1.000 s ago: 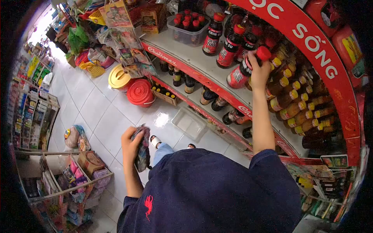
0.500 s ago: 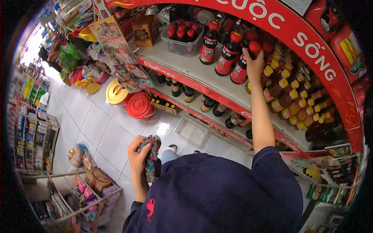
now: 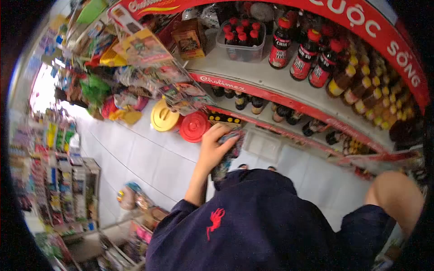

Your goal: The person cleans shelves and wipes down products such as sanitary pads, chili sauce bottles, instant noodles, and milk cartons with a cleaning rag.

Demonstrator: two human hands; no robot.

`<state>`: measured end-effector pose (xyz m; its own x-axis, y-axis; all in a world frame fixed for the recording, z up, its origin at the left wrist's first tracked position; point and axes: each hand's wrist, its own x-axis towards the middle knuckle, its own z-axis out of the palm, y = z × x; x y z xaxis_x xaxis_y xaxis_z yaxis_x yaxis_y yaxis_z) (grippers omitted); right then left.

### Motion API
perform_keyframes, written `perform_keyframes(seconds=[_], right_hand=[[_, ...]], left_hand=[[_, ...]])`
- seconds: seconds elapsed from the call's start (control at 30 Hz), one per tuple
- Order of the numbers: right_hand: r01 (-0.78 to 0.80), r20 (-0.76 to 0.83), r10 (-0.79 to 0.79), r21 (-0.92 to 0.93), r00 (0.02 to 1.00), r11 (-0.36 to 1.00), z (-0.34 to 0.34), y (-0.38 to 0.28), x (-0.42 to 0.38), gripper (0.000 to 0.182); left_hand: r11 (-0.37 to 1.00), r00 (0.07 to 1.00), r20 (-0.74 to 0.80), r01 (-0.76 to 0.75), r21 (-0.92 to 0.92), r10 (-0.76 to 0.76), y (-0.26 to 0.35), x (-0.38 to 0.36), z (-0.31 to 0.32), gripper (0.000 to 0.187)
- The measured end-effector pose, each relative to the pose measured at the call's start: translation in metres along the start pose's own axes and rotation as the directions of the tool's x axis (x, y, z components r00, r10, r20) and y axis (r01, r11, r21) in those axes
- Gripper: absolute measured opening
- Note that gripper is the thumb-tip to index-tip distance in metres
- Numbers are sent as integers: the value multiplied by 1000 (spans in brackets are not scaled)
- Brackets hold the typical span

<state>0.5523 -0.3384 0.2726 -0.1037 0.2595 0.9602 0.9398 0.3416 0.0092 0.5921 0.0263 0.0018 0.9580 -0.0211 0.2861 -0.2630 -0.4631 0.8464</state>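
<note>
My left hand (image 3: 216, 143) is closed around a crumpled, dark multicoloured cloth (image 3: 229, 151), held in front of my dark blue shirt (image 3: 257, 217). At the right edge my bent right arm (image 3: 395, 196) shows, blurred, away from the shelf; the hand itself is out of view. Chin-Su sauce bottles with red caps and red labels stand upright on the upper shelf: one bottle (image 3: 281, 45) at the left, a second bottle (image 3: 304, 56) and a third bottle (image 3: 323, 67) beside it. Right of them are rows of yellow-capped bottles (image 3: 361, 92).
A plastic tub (image 3: 239, 49) of small red-capped bottles and a brown box (image 3: 189, 40) sit on the upper shelf. Dark bottles line the lower shelf. A yellow-lidded bucket (image 3: 164, 116), a red-lidded bucket (image 3: 194, 127) and a clear tray (image 3: 262, 145) are on the tiled floor.
My right hand has left the red-capped bottles and gone out of view, the arm pulling back to the right. My left hand keeps the cloth. The view has shifted.
</note>
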Motion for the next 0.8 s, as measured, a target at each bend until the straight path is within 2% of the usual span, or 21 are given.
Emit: perform_keyframes(seconds=[0.13,0.23,0.3,0.43,0.63,0.8], right_hand=[[-95,-30,91,-242,995,966,22,-45,2,41],[-148,-58,137,-426,989,892,42,-77,4,39],[-210,-80,197,-528,977,823,56,-100,13,38],[-255,-116,241,-674,963,693,92,-130,28,36],[-338,-180,329,-780,927,526,129,-151,53,33],[-393,-233,365,-794,902,464,140,-159,63,31]], left_hand=[[988,980,168,-89,-124,110,2,29,17,20],[967,919,322,-173,-189,228,6,45,25,20],[969,888,402,-156,-194,224,8,51,27,20],[933,842,418,-246,-262,340,4,59,33,21],[928,805,469,-269,-259,364,4,58,41,20],[936,823,463,-218,-277,329,2,51,46,19]])
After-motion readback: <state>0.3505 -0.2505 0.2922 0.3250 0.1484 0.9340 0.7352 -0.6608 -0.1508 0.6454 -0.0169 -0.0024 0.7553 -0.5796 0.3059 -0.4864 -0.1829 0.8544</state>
